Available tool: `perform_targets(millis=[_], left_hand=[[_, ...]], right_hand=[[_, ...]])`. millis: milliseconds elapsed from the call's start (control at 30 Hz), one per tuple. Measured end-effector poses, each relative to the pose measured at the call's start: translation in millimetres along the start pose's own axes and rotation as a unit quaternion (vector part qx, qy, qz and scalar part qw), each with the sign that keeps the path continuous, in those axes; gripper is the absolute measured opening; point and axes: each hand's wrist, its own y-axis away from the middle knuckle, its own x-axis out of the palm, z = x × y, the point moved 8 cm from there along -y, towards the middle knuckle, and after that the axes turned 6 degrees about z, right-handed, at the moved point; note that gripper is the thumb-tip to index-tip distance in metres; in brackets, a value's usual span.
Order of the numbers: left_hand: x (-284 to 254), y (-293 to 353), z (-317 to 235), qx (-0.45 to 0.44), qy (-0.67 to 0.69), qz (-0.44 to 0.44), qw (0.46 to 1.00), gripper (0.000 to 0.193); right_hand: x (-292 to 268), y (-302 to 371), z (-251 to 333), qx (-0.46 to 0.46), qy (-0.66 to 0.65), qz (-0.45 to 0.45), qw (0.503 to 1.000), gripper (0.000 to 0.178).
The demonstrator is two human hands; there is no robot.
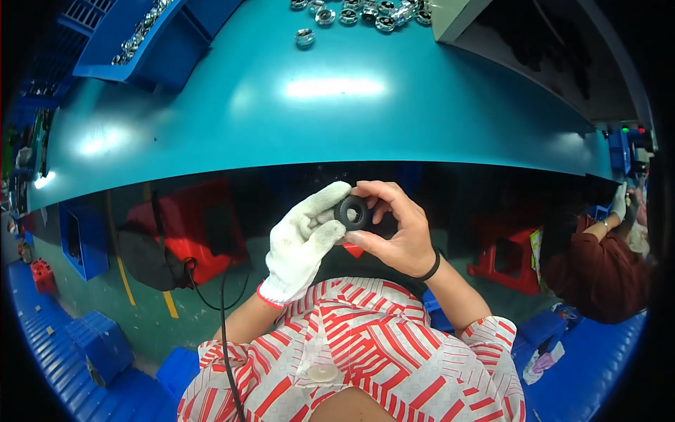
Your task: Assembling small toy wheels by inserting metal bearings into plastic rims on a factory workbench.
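A small black toy tyre (344,204) with ridged tread and an open centre is held between my two hands, in front of my chest and short of the table's edge. My left hand (299,235), in a white knitted glove, pinches its left side between thumb and fingers. On the other side, my bare right hand (401,228) curls its fingers and thumb round the tyre's right rim. The fingertips behind the tyre are partly hidden.
The blue-green table (281,126) spans the view ahead. Several shiny wheel hubs (348,15) lie at its far side. A blue bin (151,60) of shiny parts stands far left. Red stools (190,218) are below the table. At right sits a co-worker (605,260). A black cable (223,316) hangs by my left arm.
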Motion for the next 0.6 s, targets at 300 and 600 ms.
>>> perform_targets(millis=[300,600], left_hand=[[-25,16,15,-0.002,0.031,-0.018,0.999,0.051],[-28,13,17,-0.001,0.109,-0.010,0.994,0.053]], right_hand=[[31,12,-18,0.073,-0.118,0.025,0.990,0.065],[34,9,-18,0.043,-0.073,0.031,0.996,0.062]])
